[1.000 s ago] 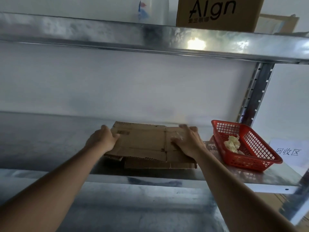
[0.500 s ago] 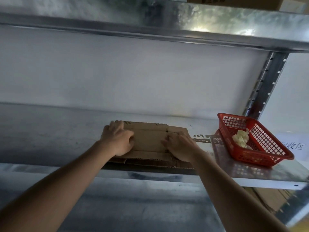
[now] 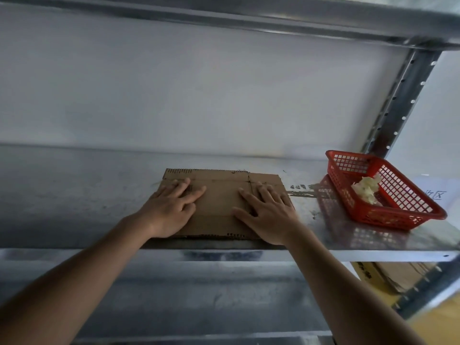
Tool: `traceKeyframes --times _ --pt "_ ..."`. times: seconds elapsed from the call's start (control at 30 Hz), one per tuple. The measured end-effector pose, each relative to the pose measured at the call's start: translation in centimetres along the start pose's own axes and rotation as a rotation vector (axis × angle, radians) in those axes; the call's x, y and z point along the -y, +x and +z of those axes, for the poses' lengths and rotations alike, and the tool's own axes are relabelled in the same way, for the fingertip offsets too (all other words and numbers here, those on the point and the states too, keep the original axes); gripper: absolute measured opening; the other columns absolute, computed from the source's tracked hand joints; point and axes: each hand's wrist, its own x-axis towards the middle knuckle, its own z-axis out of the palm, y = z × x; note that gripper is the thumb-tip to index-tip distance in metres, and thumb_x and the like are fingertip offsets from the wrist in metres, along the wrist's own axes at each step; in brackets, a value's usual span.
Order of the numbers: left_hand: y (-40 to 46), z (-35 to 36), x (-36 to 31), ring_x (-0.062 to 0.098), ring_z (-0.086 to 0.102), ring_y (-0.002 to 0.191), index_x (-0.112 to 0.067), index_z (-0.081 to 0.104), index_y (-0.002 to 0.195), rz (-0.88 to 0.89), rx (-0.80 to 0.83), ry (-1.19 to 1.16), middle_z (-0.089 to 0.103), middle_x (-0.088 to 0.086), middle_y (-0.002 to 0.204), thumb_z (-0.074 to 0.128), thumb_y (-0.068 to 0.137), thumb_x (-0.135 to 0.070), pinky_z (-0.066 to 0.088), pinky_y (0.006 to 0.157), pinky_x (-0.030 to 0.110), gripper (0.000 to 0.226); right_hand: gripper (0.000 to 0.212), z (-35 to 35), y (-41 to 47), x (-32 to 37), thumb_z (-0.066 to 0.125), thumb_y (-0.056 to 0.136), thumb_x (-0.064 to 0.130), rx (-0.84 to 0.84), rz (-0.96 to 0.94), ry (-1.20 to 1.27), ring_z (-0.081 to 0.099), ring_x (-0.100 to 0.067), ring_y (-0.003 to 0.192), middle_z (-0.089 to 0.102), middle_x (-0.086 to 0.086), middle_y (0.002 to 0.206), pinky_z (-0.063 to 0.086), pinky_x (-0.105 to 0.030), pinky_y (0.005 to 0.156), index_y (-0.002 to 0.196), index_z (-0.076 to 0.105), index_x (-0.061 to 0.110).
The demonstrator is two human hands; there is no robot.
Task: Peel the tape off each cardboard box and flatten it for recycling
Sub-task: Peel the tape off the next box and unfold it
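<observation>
Both palms press flat, fingers spread: the left hand (image 3: 171,212) and right hand (image 3: 270,215) bear down on a flattened cardboard box (image 3: 219,202) lying on a metal shelf (image 3: 74,195). Well to the right, a red basket (image 3: 423,215) holds crumpled tape (image 3: 367,189).

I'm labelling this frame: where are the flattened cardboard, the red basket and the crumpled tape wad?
flattened cardboard (image 3: 219,195), head view, bare middle panel between the hands
red basket (image 3: 398,221), head view, near rim
crumpled tape wad (image 3: 367,189), head view, centre of the wad

Two hands (image 3: 171,212), one flattened box (image 3: 219,202), one red basket (image 3: 398,215), one tape wad (image 3: 367,189)
</observation>
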Motion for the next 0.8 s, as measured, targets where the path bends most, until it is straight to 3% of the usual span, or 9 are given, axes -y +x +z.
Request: traceKeyframes --times 0.23,0.4,0.53,0.6,0.7,0.8 --pt "-0.6 -0.2 1.3 0.018 -0.024 0.156 -0.061 -0.014 0.152 -0.010 0.044 0.013 -0.023 -0.008 0.170 0.004 0.102 -0.066 -0.011 0.127 0.040 0.054 0.079 0.3 -0.3 0.1 -0.004 0.089 0.083 -0.014 0.066 0.019 -0.008 -0.020 0.160 -0.005 0.003 0.175 -0.004 -0.049 0.129 0.161 -0.003 0.049" --pt "-1.3 -0.3 0.9 0.041 -0.025 0.154 -0.061 -0.018 0.153 -0.156 0.046 0.018 -0.027 0.012 0.168 -0.002 0.089 -0.082 -0.011 0.125 0.050 0.069 0.063 0.3 -1.4 0.5 0.015 0.100 0.071 -0.091 0.322 0.039 -0.001 -0.046 0.158 0.010 -0.023 0.171 -0.001 -0.059 0.127 0.159 0.011 0.049" --pt "-1.9 -0.3 0.5 0.041 -0.017 0.156 -0.059 -0.012 0.155 -0.236 0.018 0.023 -0.015 0.025 0.169 -0.001 0.085 -0.087 -0.010 0.126 0.050 0.076 0.064 0.0 -2.3 1.0 0.022 0.098 0.073 -0.124 0.424 0.073 0.007 -0.049 0.156 0.023 -0.032 0.164 0.002 -0.058 0.127 0.157 0.021 0.047" --pt "-2.1 -0.2 0.4 0.040 -0.012 0.157 -0.056 -0.006 0.158 -0.243 -0.005 0.009 -0.006 0.026 0.170 0.003 0.088 -0.086 -0.009 0.126 0.050 0.077 0.065 -0.1 -2.7 1.0 0.028 0.097 0.075 -0.161 0.429 0.092 0.019 -0.047 0.154 0.036 -0.030 0.158 0.009 -0.057 0.127 0.155 0.029 0.045" --pt "-2.5 -0.2 0.0 0.040 -0.002 0.158 -0.048 0.008 0.162 -0.231 -0.039 -0.019 0.007 0.027 0.168 0.014 0.092 -0.082 -0.002 0.128 0.049 0.078 0.072 -0.4 -3.3 0.7 0.042 0.090 0.079 -0.238 0.419 0.182 0.044 -0.039 0.137 0.054 -0.021 0.140 0.032 -0.054 0.118 0.148 0.043 0.036" --pt "-3.0 -0.4 -0.4 0.046 0.018 0.152 -0.045 0.016 0.162 -0.238 -0.067 -0.099 0.017 0.024 0.164 0.027 0.091 -0.082 0.015 0.126 0.053 0.081 0.073 -0.7 -4.1 0.2 0.052 0.088 0.077 -0.297 0.397 0.270 0.051 -0.033 0.127 0.057 -0.014 0.135 0.045 -0.048 0.107 0.145 0.048 0.031"
